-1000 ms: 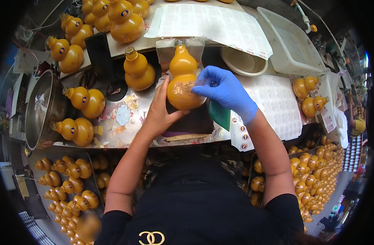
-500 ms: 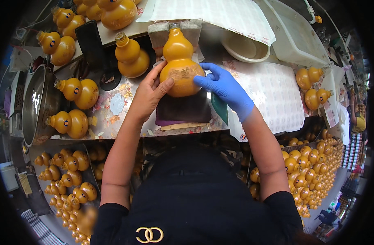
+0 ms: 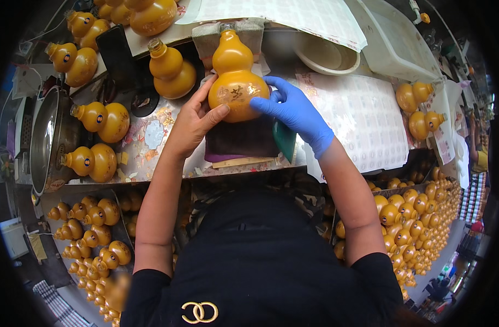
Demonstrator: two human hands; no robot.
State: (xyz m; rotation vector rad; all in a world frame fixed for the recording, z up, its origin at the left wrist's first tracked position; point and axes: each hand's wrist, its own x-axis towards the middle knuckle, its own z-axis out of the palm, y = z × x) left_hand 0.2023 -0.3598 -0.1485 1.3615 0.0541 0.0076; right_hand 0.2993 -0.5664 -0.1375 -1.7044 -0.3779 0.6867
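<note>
A glossy amber gourd-shaped bottle [image 3: 234, 76] lies on a dark folded cloth [image 3: 239, 143] at the middle of the bench, its neck pointing away from me. My bare left hand [image 3: 194, 124] grips its lower left side with the thumb on the belly. My right hand [image 3: 291, 109], in a blue glove, presses its fingertips against the right of the belly, beside a dark decal on the front.
More amber gourd bottles [image 3: 172, 68] stand to the left and at the far right [image 3: 421, 109]. A metal pot [image 3: 47, 141] sits at the left edge. Decal sheets [image 3: 364, 120], a white bowl [image 3: 326, 54] and a tray [image 3: 397, 46] lie to the right. Crates of small gourds [image 3: 94, 240] flank my body.
The gourd sits slightly farther up the bench than before. My gloved right hand slid from covering the belly to its right side, uncovering the decal. My left hand stayed on the lower left.
</note>
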